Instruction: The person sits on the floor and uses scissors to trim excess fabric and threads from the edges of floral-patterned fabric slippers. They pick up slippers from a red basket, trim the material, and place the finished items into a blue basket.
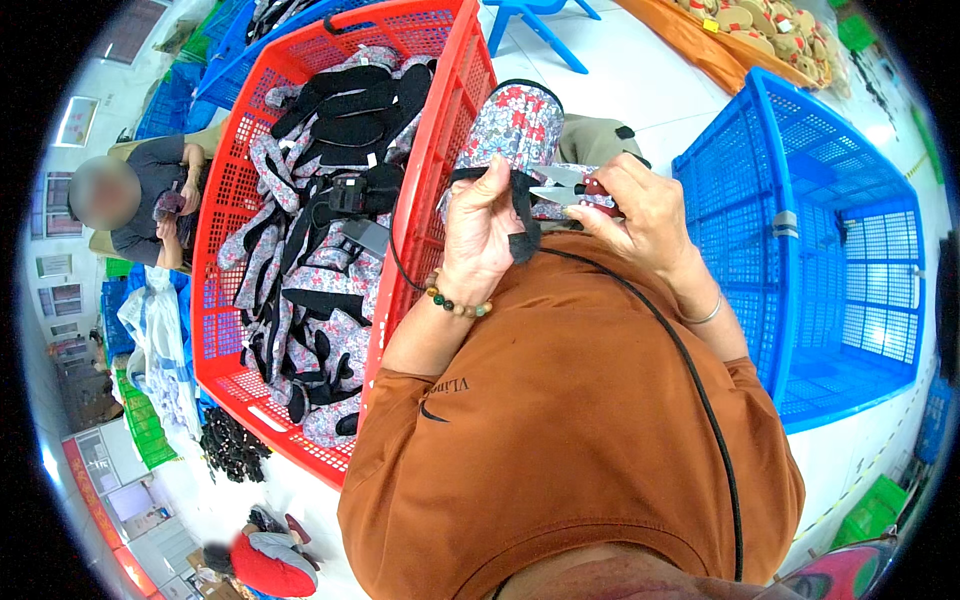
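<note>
My left hand (476,232) is closed, its raised thumb and fingers gripping a floral fabric shoe piece (522,118) with black edging. From that hand hangs a black strip (524,225), beside the tool's tips. In my right hand (642,212) is a pair of scissors (598,190) with dark red handles, its pale blades parted and pointing left at the fabric. Part of the floral piece lies behind both hands, so where the blades touch it is hidden. To the left, a red basket (432,150) holds many similar floral and black pieces (330,290).
A blue crate (735,240) stands at my right. A dark cable (680,340) runs down over my brown shirt. Ahead are a blue stool (540,22) and a container of tan slippers (765,30). One person (150,205) sits at far left; another (270,565) bends at lower left.
</note>
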A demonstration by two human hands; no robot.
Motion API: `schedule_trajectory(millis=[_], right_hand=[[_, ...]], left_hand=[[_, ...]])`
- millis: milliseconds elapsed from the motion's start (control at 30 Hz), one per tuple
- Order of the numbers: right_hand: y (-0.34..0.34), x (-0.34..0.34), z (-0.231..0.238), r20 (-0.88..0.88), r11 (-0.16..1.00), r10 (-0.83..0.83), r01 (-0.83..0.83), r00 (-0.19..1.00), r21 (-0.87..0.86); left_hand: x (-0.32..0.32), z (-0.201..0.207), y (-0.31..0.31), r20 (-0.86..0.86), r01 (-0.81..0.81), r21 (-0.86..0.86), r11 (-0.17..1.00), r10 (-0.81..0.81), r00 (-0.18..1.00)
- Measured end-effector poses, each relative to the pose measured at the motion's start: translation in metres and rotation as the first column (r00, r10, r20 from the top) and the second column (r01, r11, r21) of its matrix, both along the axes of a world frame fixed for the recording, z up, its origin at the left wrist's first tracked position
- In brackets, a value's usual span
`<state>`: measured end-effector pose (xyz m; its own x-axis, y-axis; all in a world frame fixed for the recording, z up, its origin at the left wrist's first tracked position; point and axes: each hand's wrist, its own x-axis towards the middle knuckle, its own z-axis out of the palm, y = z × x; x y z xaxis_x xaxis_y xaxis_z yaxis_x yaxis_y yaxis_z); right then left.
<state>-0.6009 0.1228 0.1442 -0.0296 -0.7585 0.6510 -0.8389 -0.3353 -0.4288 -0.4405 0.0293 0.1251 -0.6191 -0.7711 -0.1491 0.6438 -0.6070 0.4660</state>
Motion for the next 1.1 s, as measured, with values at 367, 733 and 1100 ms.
schedule_trajectory(millis=[367, 733, 1100], right_hand=[[-0.002, 0.003, -0.003, 0.108, 0.997, 0.029, -0.036, 0.994, 0.068], [0.001, 0.001, 0.002, 0.090, 0.994, 0.036, -0.045, 0.995, 0.098], [-0.002, -0.003, -0.002, 0.244, 0.969, 0.132, -0.178, 0.961, 0.175]], left_hand=[[-0.006, -0.012, 0.008, -0.102, -0.033, -0.181, 0.983, 0.015, 0.995], [-0.009, -0.008, 0.014, -0.058, -0.164, -0.390, 0.906, 0.154, 0.986], [-0.007, -0.008, 0.013, -0.021, -0.152, -0.433, 0.889, 0.158, 0.987]])
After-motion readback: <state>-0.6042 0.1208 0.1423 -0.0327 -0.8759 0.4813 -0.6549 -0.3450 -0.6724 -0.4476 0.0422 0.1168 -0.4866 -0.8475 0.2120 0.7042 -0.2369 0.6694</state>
